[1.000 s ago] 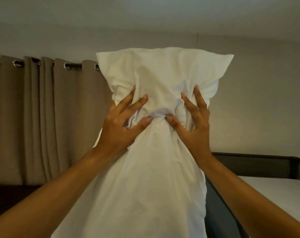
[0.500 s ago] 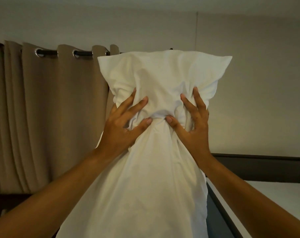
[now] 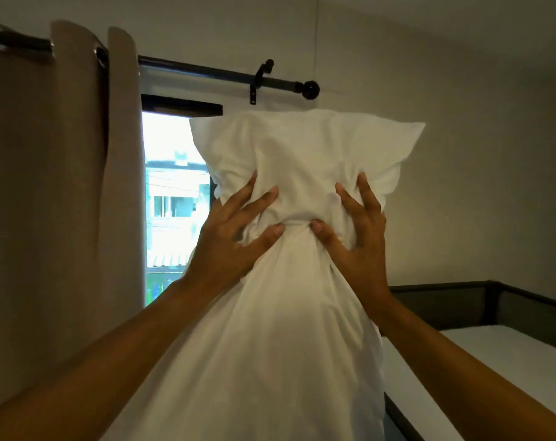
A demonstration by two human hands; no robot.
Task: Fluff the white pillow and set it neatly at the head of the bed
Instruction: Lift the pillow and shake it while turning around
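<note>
Held upright in the air, well clear of the bed (image 3: 505, 351): white pillow (image 3: 302, 160), pinched at a waist between left hand (image 3: 228, 240) and right hand (image 3: 356, 237). Both hands half closed, fingers spread and dug into the cloth, thumbs nearly meeting at the middle where the cover bunches into a tight knot of folds. Above the hands, a plump block of filling with two corners sticking out; below the hands, looser cover hanging in a long cone down between the forearms. Squeezed that way, probably, to push the stuffing up into one end and loosen clumps, so a fluffing step in progress, not placement. Raised at arm's length likely to let the lower part hang free and shake out. To the left of the left hand, a beige curtain (image 3: 47, 186) on a dark rod (image 3: 206, 70), with a bright window (image 3: 171, 192) just behind. To the right of and below the right hand, a bare white mattress inside a dark bed frame (image 3: 461, 297). Setting down at the head of the bed not yet done; which end counts as the head not clear from here.
</note>
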